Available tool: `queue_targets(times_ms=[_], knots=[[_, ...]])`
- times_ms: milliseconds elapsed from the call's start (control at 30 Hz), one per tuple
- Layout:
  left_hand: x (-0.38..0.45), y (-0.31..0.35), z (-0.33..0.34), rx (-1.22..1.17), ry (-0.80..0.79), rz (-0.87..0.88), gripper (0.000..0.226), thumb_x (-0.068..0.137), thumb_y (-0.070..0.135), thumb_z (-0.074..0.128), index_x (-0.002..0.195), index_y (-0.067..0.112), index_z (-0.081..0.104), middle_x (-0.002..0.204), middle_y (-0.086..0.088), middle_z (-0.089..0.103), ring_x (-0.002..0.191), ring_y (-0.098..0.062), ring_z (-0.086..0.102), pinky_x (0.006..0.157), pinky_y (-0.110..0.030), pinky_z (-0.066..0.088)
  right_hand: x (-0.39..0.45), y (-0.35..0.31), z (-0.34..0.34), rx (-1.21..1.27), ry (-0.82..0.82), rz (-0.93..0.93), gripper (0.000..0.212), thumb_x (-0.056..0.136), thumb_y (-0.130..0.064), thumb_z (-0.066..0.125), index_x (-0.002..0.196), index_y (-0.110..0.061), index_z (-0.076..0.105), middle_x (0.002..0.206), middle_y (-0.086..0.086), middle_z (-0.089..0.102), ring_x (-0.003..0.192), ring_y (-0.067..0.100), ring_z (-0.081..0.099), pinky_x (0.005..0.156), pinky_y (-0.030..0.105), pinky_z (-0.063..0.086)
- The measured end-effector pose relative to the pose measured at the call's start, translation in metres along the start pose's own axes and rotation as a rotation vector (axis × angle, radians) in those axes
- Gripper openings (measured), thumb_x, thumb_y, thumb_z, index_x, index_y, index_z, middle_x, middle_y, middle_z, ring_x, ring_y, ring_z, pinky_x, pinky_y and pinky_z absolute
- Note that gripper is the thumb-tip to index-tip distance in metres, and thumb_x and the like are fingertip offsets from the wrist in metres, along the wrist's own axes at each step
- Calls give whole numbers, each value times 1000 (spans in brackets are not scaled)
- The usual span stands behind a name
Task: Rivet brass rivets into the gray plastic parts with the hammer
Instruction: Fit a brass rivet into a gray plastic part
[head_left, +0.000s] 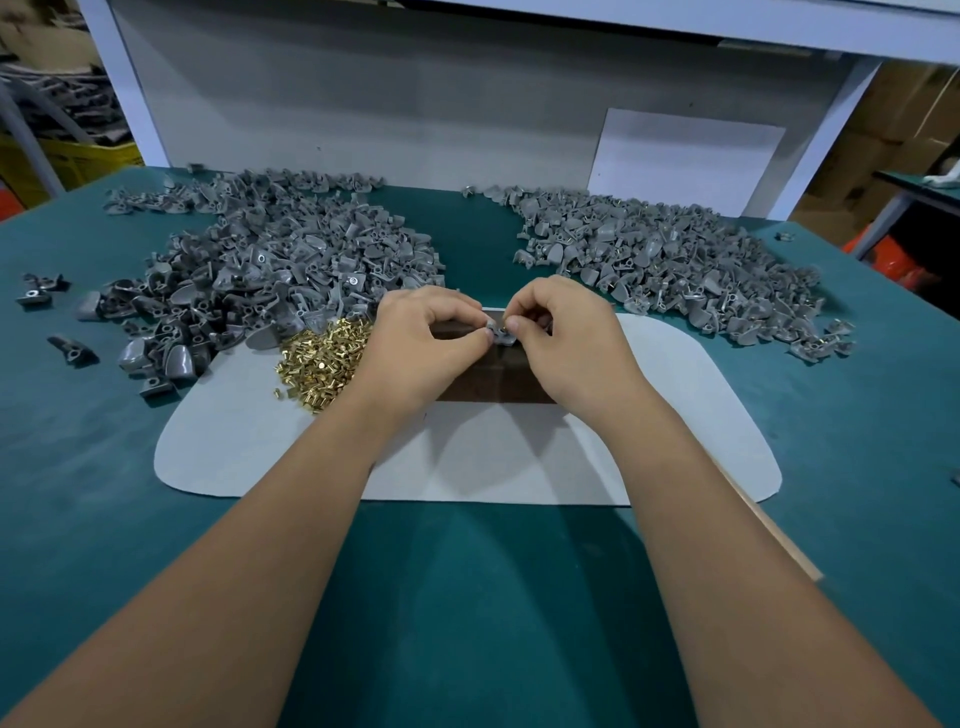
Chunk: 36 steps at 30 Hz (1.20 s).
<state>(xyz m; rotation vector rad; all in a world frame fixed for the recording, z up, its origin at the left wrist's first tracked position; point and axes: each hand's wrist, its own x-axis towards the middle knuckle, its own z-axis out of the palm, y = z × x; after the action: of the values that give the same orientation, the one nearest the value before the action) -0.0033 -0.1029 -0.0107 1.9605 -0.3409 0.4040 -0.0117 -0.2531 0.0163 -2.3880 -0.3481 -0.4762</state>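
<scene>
Both my hands meet over a dark brown block (493, 379) on the light grey mat (467, 457). My left hand (421, 343) and my right hand (566, 338) pinch one small gray plastic part (503, 336) between their fingertips, just above the block. A heap of brass rivets (322, 358) lies on the mat beside my left hand. A large pile of gray plastic parts (270, 270) spreads at the left. A second pile of gray parts (670, 270) lies at the right, some showing brass. A wooden handle (774, 530), perhaps the hammer's, shows beside my right forearm.
The bench has a green cover (467, 597). A grey back panel (415, 114) with a white sheet (685, 156) closes off the far edge. A few stray gray parts (41, 291) lie at the far left. Cardboard boxes (904, 130) stand beyond the right side.
</scene>
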Motion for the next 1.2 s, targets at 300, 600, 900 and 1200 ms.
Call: queue_targets(times_ms=[300, 600, 900, 1200], knots=[[1, -2, 1, -15, 5, -27, 11, 81, 2, 74, 90, 6, 79, 102, -8, 71, 119, -25, 55, 105, -37, 44, 3, -2, -2, 5, -21, 52, 11, 88, -8, 61, 81, -16, 64, 84, -2, 56, 76, 12, 47, 67, 20, 32], [2, -3, 2, -23, 9, -12, 9, 81, 3, 75, 89, 6, 78, 101, -9, 71, 116, -27, 57, 106, -38, 43, 4, -2, 0, -68, -17, 20, 10, 87, -9, 60, 80, -16, 62, 87, 0, 56, 78, 14, 48, 70, 24, 36], [2, -3, 2, -24, 30, 18, 9, 79, 2, 77, 88, 4, 78, 99, -10, 71, 112, -27, 59, 108, -49, 37, 5, -1, 3, -239, -34, -82, 15, 89, -9, 55, 80, -20, 50, 85, -2, 48, 92, 22, 47, 75, 28, 34], [3, -6, 0, -58, 30, 28, 10, 78, 4, 79, 88, 4, 79, 98, -10, 71, 104, -25, 64, 106, -50, 40, 5, -2, 7, -269, -18, -108, 17, 88, -8, 54, 79, -20, 47, 85, -3, 48, 94, 24, 48, 73, 26, 30]])
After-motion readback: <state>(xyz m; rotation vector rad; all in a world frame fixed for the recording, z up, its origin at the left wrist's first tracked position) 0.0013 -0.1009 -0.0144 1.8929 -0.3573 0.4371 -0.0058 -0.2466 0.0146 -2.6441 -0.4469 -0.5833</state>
